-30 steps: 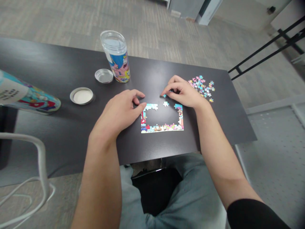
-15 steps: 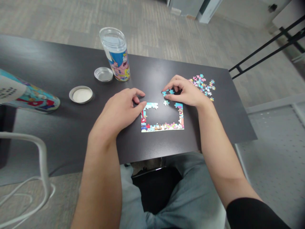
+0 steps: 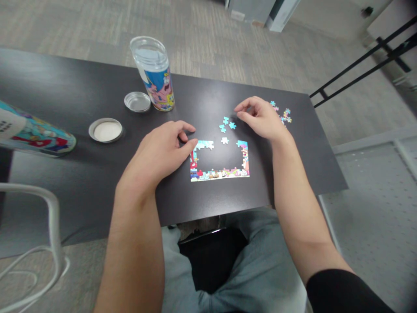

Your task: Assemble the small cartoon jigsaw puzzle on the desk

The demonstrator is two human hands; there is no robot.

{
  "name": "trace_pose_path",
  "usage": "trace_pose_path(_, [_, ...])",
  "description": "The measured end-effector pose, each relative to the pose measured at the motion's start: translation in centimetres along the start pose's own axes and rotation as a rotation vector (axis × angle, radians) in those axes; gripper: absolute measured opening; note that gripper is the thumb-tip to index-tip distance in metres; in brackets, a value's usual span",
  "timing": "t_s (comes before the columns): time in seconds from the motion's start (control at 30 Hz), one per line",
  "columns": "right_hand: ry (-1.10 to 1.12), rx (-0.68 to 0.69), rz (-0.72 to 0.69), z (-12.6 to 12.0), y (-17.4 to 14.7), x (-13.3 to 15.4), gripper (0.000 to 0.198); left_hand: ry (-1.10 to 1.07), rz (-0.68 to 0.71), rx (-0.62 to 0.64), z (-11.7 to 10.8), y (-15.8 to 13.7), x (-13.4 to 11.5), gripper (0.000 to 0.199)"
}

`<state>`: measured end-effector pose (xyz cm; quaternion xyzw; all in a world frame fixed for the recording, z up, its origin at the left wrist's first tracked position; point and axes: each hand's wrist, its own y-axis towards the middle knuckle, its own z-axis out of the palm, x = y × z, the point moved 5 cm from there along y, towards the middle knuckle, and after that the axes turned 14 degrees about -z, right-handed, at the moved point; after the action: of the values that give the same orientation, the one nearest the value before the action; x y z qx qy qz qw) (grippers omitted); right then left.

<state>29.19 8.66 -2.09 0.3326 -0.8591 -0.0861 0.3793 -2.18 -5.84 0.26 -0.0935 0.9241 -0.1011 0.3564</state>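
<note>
A jigsaw puzzle border [image 3: 220, 174] lies on the dark table, with a gap in its top edge. My left hand [image 3: 166, 150] rests at its upper left corner, thumb tip at the border, index finger stretched apart; it holds nothing. Above the gap lies a pale puzzle piece [image 3: 224, 141]. Farther back are three loose blue pieces, among them a blue puzzle piece [image 3: 232, 125]. My right hand [image 3: 260, 117] hovers just right of these, thumb and index finger slightly apart with nothing visible between them. Behind it, partly hidden, spreads a pile of puzzle pieces [image 3: 286, 116].
A clear-topped cartoon canister [image 3: 159, 87] stands at the back left beside a metal lid [image 3: 137, 102]. Another round lid [image 3: 106, 130] lies nearer. A second cartoon canister [image 3: 39, 134] is at the far left, above a white cable [image 3: 54, 217].
My right hand has moved back and to the right, away from the loose blue pieces, which are now uncovered. My left hand stays at the border's corner. The view has shifted slightly.
</note>
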Motion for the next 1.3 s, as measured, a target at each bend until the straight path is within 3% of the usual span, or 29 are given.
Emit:
trace_pose_path(0.17, [0.066, 0.071, -0.007, 0.0, -0.2, 0.3, 0.022, 0.004, -0.017, 0.013, -0.1, 0.0, -0.1, 0.044])
trace_pose_path(0.37, [0.142, 0.181, 0.003, 0.1, -0.4, 0.8, 0.047, 0.012, 0.004, 0.008, -0.2, -0.2, -0.4, 0.049])
trace_pose_path(0.57, [0.096, 0.163, -0.008, 0.0, -0.2, 1.1, 0.063, 0.001, 0.002, 0.01, -0.2, -0.3, -0.3, 0.049])
trace_pose_path(0.7, [0.146, 0.076, -0.014, -0.1, -0.1, 1.0, 0.051, 0.005, -0.005, 0.014, -0.2, -0.3, -0.5, 0.046])
trace_pose_path(0.87, [0.227, 0.138, -0.028, 0.6, -0.1, 1.1, 0.037, 0.0, -0.01, 0.004, -0.2, -0.3, -0.7, 0.045])
trace_pose_path(1.03, [0.238, 0.145, -0.029, 1.0, -0.3, 0.8, 0.048, 0.022, -0.028, -0.005, -0.3, -0.4, -0.7, 0.043])
trace_pose_path(1.3, [0.223, 0.144, -0.075, 1.3, -0.3, 0.6, 0.045, 0.013, -0.013, 0.001, -0.3, -0.4, -0.8, 0.045])
